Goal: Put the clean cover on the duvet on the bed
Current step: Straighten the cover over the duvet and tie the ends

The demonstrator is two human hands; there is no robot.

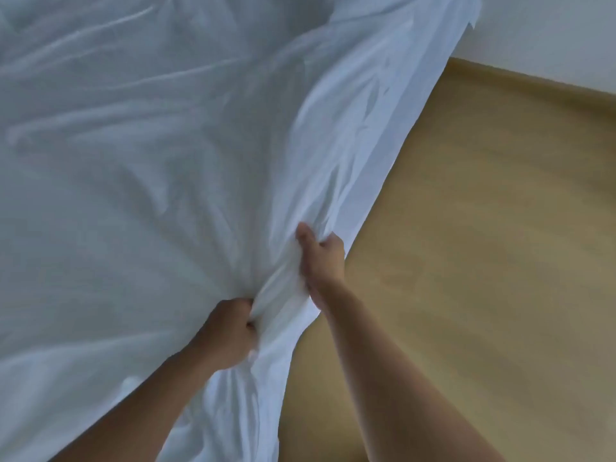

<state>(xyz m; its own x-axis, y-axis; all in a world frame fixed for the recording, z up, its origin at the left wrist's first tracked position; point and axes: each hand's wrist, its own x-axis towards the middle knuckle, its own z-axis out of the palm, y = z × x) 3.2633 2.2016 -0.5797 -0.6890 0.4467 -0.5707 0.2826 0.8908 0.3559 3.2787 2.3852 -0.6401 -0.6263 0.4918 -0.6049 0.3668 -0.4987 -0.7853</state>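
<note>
left hand (230,331) gripping bunched white duvet cover (166,161), right hand (321,258) gripping same bunched fold just beyond it, cover edge lifted over tan wood floor (466,261), white wall (550,35) top right

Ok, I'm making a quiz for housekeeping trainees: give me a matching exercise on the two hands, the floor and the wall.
Things: 1 left hand; 2 right hand; 3 floor; 4 wall.
States: A tan wood; B grips the cover farther up; C white, top right; D grips the cover nearer the camera.
Pairs: 1-D; 2-B; 3-A; 4-C.
</note>
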